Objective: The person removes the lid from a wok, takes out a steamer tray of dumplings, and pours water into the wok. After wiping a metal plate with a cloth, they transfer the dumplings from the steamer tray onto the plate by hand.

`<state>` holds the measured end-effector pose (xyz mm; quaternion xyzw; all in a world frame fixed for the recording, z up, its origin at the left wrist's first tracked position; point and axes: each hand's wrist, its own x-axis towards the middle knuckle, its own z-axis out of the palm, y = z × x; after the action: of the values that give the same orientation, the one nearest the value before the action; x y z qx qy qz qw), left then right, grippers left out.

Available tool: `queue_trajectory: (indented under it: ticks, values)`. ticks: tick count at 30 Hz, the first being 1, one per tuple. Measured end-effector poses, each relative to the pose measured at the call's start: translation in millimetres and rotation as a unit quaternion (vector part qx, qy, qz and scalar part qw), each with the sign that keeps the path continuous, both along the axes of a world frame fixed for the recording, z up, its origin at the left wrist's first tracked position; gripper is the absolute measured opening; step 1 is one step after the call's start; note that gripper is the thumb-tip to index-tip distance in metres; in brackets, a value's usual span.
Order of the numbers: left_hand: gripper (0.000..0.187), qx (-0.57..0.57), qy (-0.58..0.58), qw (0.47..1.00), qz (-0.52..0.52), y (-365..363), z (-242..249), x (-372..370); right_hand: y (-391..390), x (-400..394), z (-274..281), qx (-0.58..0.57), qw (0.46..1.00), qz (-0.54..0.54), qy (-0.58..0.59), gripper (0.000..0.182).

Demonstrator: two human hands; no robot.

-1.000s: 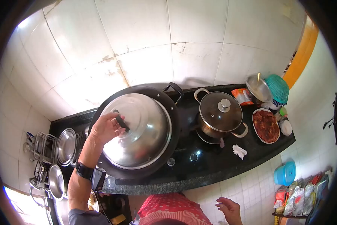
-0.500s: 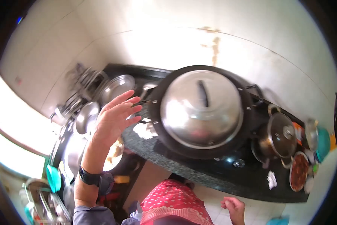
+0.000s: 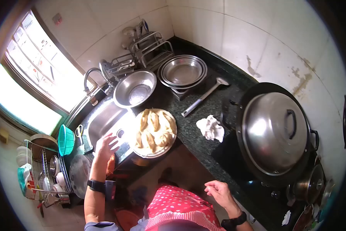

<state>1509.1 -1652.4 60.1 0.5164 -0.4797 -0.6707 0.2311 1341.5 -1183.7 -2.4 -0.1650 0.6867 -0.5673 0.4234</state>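
Observation:
My left hand [image 3: 106, 147] is in the air at the near edge of the metal sink [image 3: 99, 119], fingers apart and holding nothing. To its right, a round metal tray [image 3: 175, 139] sits at the counter's corner, filled with several pale, folded dough pieces [image 3: 153, 123]. My right hand [image 3: 220, 192] hovers before the counter's front edge, fingers loosely bent and nothing visible in them. A crumpled white cloth [image 3: 210, 128] lies on the counter between the tray and a large wok [image 3: 240, 127], which a domed steel lid [image 3: 273, 131] covers.
A steel basin [image 3: 135, 89] stands by the faucet [image 3: 89, 86], beside stacked round pans [image 3: 182, 71]. A long-handled spatula [image 3: 204, 98] lies on the dark counter. At left are a green basket [image 3: 66, 140] and a dish rack [image 3: 46, 169]. A lidded pot [image 3: 311, 184] stands right.
My view has swung left toward the sink, so the wok now appears farther right. My left hand has gone from above the counter to the sink edge. My right hand's fingers have loosened.

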Motion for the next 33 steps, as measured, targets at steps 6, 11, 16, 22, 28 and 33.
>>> queue_trajectory:
  ticks: [6, 11, 16, 22, 28, 33]
  values:
    - [0.045, 0.007, -0.059, 0.994, -0.089, -80.0, -93.6, -10.3, -120.5, 1.1, -50.5, 0.038, 0.998, -0.043, -0.018, 0.023]
    - [0.046, 0.022, -0.112, 0.976, -0.186, -99.5, -119.4, -46.4, -190.3, 3.4, -77.2, 0.08, 0.984, -0.143, -0.063, 0.035]
    - [0.044, 0.069, -0.07, 0.963, -0.251, -120.9, -123.0, -52.4, -236.0, -6.4, -68.9, 0.07, 0.971, -0.204, -0.098, 0.037]
    - [0.041, 0.072, -0.072, 0.95, -0.296, -125.6, -115.4, -57.7, -226.3, -32.9, -46.3, 0.182, 0.954, -0.179, 0.159, 0.017]
    - [0.047, 0.101, -0.027, 0.958, -0.268, -128.7, -118.9, -46.4, -280.2, -124.8, 24.4, 0.177, 0.928, -0.204, 0.258, 0.013]
    - [0.046, 0.104, 0.017, 0.977, -0.186, -121.9, -113.4, -26.0, -328.0, -224.4, 20.8, 0.148, 0.919, -0.264, 0.252, 0.026]
